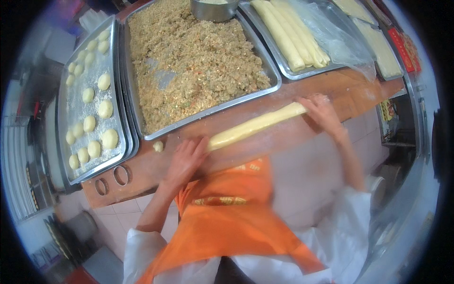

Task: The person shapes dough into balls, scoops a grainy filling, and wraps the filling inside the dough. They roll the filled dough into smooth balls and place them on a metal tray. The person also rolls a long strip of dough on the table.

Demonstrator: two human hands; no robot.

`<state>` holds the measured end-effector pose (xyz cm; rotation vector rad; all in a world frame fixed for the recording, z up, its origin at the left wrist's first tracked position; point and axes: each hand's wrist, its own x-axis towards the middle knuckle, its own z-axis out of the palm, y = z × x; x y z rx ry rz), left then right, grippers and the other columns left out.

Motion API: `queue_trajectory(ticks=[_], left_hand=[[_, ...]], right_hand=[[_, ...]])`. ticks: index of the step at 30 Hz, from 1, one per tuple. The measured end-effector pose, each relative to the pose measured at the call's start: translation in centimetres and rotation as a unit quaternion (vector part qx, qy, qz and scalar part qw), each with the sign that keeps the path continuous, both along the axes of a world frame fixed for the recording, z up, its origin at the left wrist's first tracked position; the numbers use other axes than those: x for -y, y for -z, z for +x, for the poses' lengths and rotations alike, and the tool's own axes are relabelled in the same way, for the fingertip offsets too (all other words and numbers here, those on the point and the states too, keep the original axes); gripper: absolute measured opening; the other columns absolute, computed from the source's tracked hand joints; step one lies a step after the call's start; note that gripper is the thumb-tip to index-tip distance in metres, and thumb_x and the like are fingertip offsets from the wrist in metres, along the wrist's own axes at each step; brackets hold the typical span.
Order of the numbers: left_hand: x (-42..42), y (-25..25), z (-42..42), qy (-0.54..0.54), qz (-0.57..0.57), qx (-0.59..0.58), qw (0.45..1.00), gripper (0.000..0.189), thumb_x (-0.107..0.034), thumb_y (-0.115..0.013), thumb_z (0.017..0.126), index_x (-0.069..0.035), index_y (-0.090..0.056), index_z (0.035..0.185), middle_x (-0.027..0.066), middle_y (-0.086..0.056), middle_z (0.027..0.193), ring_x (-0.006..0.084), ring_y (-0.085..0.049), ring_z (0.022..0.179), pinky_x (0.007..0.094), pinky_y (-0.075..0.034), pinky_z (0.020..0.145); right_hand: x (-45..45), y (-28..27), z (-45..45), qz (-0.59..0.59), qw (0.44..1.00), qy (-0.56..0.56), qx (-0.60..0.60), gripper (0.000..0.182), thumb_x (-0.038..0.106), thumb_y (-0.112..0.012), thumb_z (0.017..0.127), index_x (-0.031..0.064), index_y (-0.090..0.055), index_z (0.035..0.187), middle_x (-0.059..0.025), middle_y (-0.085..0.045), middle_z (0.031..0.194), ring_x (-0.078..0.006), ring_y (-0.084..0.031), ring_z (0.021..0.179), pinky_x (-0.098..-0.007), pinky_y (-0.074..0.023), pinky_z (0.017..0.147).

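Observation:
A long pale dough roll (pixel 256 125) lies slantwise across the wooden worktop (pixel 340 87), its surface slightly glossy. My left hand (pixel 187 156) grips its near left end, fingers bent over the dough and hiding the tip. At the far right end, my right hand (pixel 320 109) has its fingers around the roll, and the end itself is partly covered. A small scrap of dough (pixel 158 146) rests on the wood left of my left hand. Just beyond the roll stands a large metal tray (pixel 212 111) of crumbly brown filling (pixel 198 67).
On the left, stacked metal trays (pixel 122 106) carry several floured dough balls (pixel 105 109). Two metal ring cutters (pixel 121 175) lie near the worktop's left corner. A metal bowl (pixel 214 11) sits on the filling. Another tray (pixel 301 74) holds dough rolls (pixel 283 35) and plastic sheeting (pixel 337 39).

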<state>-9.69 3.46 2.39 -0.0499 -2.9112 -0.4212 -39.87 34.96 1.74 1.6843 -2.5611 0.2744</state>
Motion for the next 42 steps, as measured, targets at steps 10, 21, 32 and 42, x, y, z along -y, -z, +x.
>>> queue_trajectory(ticks=[10, 21, 32, 42], left_hand=[[0.3, -0.7, 1.2, 0.0, -0.021, 0.005, 1.0, 0.043, -0.008, -0.054, 0.076, -0.009, -0.048, 0.118, 0.0104, -0.051, 0.113, 0.0291, -0.048, 0.103, 0.0405, -0.039, 0.084], [-0.5, -1.1, 0.9, -0.236, 0.677, 0.034, 0.696, 0.04, -0.007, -0.062, 0.077, -0.005, -0.05, 0.115, 0.0066, -0.053, 0.103, 0.0151, -0.052, 0.093, 0.0282, -0.044, 0.078], [-1.7, 0.8, -2.4, -0.047, 0.59, -0.188, 0.784, 0.045, -0.007, -0.069, 0.071, -0.004, -0.051, 0.112, 0.0119, -0.058, 0.107, 0.02, -0.053, 0.103, 0.0335, -0.041, 0.09], [1.1, 3.3, 2.2, -0.044, 0.686, -0.205, 0.696, 0.013, -0.004, -0.048, 0.083, -0.005, -0.053, 0.071, 0.0097, -0.063, 0.077, 0.0204, -0.06, 0.083, 0.043, -0.032, 0.097]], right_hand=[[-4.1, -3.3, -2.7, 0.088, 0.985, 0.02, -0.146, 0.056, -0.001, -0.051, 0.071, 0.0112, -0.044, 0.125, -0.0149, -0.047, 0.118, -0.0321, -0.044, 0.109, -0.0429, -0.0332, 0.094], [17.8, -1.9, 17.3, -0.098, 0.976, -0.09, 0.174, 0.052, 0.013, -0.065, 0.07, 0.0041, -0.043, 0.117, -0.0153, -0.056, 0.1, -0.0316, -0.053, 0.094, -0.0434, -0.0401, 0.084], [18.2, -3.4, 17.4, -0.05, 0.94, -0.079, 0.328, 0.039, 0.016, -0.062, 0.073, 0.0052, -0.048, 0.108, -0.0154, -0.056, 0.089, -0.0341, -0.054, 0.085, -0.0436, -0.0422, 0.072], [18.9, -1.2, 19.2, -0.079, 0.979, -0.135, 0.127, 0.045, 0.026, -0.065, 0.072, 0.0048, -0.051, 0.109, -0.0117, -0.059, 0.094, -0.0277, -0.055, 0.09, -0.0409, -0.041, 0.081]])
